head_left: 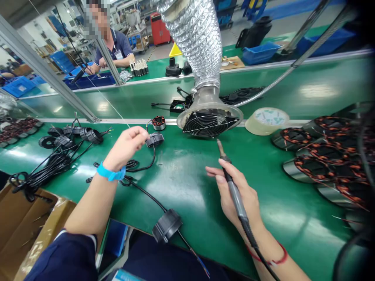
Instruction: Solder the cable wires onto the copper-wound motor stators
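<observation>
green table [187, 175] below, the right hand [250, 199] grips a soldering iron [236, 196], its long axis slanting toward the far edge, tip short of the fan [205, 124]. the left hand [126, 146], fingers pinched narrow, is nearer the black cap [154, 139] toward that edge; whether it grips it, i cannot tell. beyond, a co-worker [124, 47] is at another bench [156, 71].

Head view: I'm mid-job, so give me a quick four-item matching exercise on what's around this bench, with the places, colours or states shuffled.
1. soldering iron
2. left wristband
3. tape roll
4. flexible duct

a. right of the extractor fan
b. crinkled and silvery
c. in the right hand
d. bright blue

Pairs: 1-c, 2-d, 3-a, 4-b
</observation>
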`<move>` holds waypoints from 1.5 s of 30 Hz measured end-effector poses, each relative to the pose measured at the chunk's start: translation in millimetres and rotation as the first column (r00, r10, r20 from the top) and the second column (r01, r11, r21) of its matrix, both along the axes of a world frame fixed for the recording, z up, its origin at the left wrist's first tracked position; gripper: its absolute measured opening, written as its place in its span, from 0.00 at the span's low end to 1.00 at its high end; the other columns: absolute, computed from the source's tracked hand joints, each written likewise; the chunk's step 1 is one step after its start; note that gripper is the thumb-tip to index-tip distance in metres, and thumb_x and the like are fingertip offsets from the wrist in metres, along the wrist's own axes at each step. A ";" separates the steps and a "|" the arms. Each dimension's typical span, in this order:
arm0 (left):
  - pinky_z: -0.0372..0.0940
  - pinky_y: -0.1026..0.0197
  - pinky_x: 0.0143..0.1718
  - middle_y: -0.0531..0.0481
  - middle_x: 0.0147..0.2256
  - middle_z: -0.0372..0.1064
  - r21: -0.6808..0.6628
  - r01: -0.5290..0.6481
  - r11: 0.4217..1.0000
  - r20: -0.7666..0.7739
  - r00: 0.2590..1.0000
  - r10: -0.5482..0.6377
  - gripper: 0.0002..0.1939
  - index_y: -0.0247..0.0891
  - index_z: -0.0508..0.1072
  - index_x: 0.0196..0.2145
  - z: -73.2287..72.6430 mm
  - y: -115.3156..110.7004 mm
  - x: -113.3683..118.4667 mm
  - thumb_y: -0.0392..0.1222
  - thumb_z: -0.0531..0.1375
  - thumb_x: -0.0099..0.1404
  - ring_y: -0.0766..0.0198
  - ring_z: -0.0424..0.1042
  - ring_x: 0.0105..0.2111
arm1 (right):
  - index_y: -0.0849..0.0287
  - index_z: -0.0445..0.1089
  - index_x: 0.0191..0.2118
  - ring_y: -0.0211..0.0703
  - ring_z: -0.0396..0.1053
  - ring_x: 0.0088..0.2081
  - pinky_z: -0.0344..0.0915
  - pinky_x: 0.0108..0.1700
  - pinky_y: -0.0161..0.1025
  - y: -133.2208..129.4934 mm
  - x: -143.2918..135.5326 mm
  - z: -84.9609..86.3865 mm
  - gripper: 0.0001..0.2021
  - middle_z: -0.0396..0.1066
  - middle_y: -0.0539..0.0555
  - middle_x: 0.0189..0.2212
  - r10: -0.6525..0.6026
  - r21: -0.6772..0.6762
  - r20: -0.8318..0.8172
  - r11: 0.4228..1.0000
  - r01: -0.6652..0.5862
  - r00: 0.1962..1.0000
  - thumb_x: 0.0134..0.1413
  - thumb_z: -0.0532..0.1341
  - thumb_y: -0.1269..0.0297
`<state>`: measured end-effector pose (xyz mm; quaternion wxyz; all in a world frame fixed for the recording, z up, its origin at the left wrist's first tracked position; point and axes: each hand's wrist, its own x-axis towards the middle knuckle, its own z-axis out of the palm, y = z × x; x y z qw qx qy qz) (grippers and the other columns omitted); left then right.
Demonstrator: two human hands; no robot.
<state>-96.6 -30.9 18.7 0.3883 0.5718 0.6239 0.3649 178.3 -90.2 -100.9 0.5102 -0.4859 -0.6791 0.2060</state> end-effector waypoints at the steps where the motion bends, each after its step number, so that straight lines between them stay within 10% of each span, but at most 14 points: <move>1: 0.49 0.67 0.23 0.57 0.22 0.56 -0.059 0.087 0.994 0.090 0.993 -0.082 0.09 0.36 0.67 0.29 1.3 -9.2 10.3 0.45 0.58 0.61 0.72 0.52 0.21 | 0.50 0.62 0.58 0.46 0.77 0.39 0.75 0.41 0.44 -2.3 -2.1 3.9 0.17 0.76 0.53 0.42 0.035 -0.026 -0.031 0.999 -0.036 0.999 0.65 0.56 0.63; 10: 0.58 0.69 0.23 0.55 0.25 0.63 -0.302 0.634 0.711 0.269 0.773 -0.575 0.11 0.36 0.64 0.32 -15.9 -39.9 83.4 0.46 0.54 0.66 0.72 0.61 0.22 | 0.50 0.60 0.56 0.36 0.72 0.31 0.73 0.37 0.35 -23.5 -18.2 52.1 0.20 0.71 0.48 0.33 0.146 0.010 -0.177 0.989 -0.146 0.973 0.61 0.58 0.71; 14: 0.60 0.65 0.32 0.53 0.27 0.67 -0.242 0.727 0.643 -0.155 0.625 -0.765 0.09 0.37 0.67 0.32 -26.4 -31.4 83.3 0.41 0.51 0.68 0.68 0.66 0.27 | 0.52 0.61 0.56 0.38 0.71 0.32 0.70 0.38 0.36 -35.8 11.7 59.0 0.18 0.70 0.49 0.33 0.060 0.059 0.115 0.996 -0.067 0.992 0.61 0.56 0.73; 17: 0.59 0.62 0.36 0.49 0.32 0.71 -0.228 0.701 0.675 -0.434 0.547 -0.715 0.10 0.38 0.69 0.35 -45.5 -21.0 74.9 0.39 0.50 0.69 0.63 0.69 0.33 | 0.55 0.64 0.54 0.42 0.70 0.32 0.67 0.37 0.38 -46.4 55.0 60.6 0.15 0.71 0.52 0.33 -0.174 0.140 0.404 0.982 0.127 0.898 0.62 0.55 0.71; 20: 0.59 0.62 0.36 0.50 0.33 0.71 -0.237 0.633 0.737 -0.442 0.605 -0.662 0.10 0.38 0.68 0.36 -65.1 -15.2 71.1 0.41 0.48 0.70 0.62 0.69 0.33 | 0.61 0.66 0.52 0.49 0.69 0.31 0.64 0.33 0.43 -47.9 99.8 54.2 0.13 0.71 0.57 0.33 -0.389 0.292 0.672 0.921 0.258 0.630 0.65 0.52 0.65; 24: 0.59 0.63 0.32 0.53 0.28 0.67 -0.244 0.586 0.773 -0.342 0.693 -0.634 0.08 0.38 0.65 0.34 -76.5 -18.4 75.3 0.38 0.48 0.69 0.66 0.67 0.27 | 0.67 0.68 0.49 0.57 0.69 0.41 0.64 0.39 0.48 -26.0 134.1 31.9 0.18 0.70 0.67 0.40 -0.289 0.216 0.896 0.947 0.238 0.337 0.65 0.44 0.69; 28: 0.58 0.64 0.31 0.54 0.29 0.66 -0.238 0.539 0.808 -0.255 0.768 -0.587 0.07 0.38 0.64 0.35 -77.9 -23.1 77.4 0.37 0.48 0.67 0.68 0.66 0.26 | 0.67 0.68 0.50 0.61 0.66 0.49 0.61 0.46 0.51 6.1 139.3 14.6 0.17 0.70 0.68 0.42 -0.301 0.234 0.910 0.941 0.244 0.286 0.63 0.46 0.73; 33: 0.57 0.64 0.32 0.53 0.29 0.67 -0.176 0.512 0.841 -0.244 0.805 -0.541 0.08 0.37 0.68 0.34 -80.0 -22.6 75.4 0.42 0.51 0.67 0.66 0.65 0.29 | 0.61 0.70 0.42 0.52 0.65 0.34 0.60 0.43 0.49 24.1 121.1 12.7 0.11 0.69 0.58 0.30 -0.328 0.248 0.848 0.940 0.236 0.416 0.64 0.51 0.66; 39: 0.59 0.65 0.30 0.55 0.26 0.63 -0.240 0.459 0.855 0.036 0.885 -0.465 0.08 0.36 0.67 0.34 -85.8 -19.5 74.1 0.42 0.53 0.66 0.68 0.65 0.26 | 0.56 0.66 0.47 0.53 0.65 0.48 0.61 0.52 0.51 0.6 80.4 14.5 0.14 0.72 0.56 0.38 -0.050 0.194 0.706 0.973 -0.125 0.707 0.60 0.50 0.75; 45: 0.55 0.66 0.29 0.57 0.25 0.58 -0.211 0.430 0.878 0.145 0.902 -0.407 0.07 0.34 0.68 0.37 -86.9 -18.3 75.2 0.41 0.57 0.63 0.70 0.58 0.25 | 0.55 0.64 0.47 0.52 0.71 0.40 0.69 0.40 0.48 -31.1 52.5 16.3 0.11 0.71 0.58 0.39 -0.043 0.027 0.521 0.999 0.033 0.852 0.60 0.58 0.60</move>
